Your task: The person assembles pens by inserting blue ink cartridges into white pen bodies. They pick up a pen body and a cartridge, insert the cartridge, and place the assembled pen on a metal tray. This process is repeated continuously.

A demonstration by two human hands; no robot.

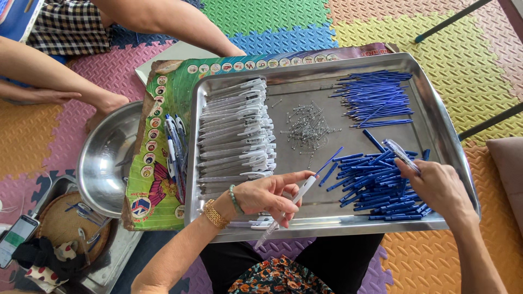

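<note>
We look down on a large steel tray [436, 128] resting on a printed sheet [166, 98], its near rim partly covered by our forearms. Left of it a round steel bowl [103, 158] is cut by another person's arm. In the tray lie a stack of clear pen barrels [234, 130], two heaps of blue parts [376, 95] and a scatter of tiny springs [308, 128], too small to tell apart. Our left hand [267, 196] pinches a clear pen barrel [299, 193] with a blue refill [329, 160] poking out; its lower tip blurs below the rim. Our right hand [438, 188] sits on the nearer blue heap, fingers closed round a clear pen [400, 154], its end hidden in the hand
</note>
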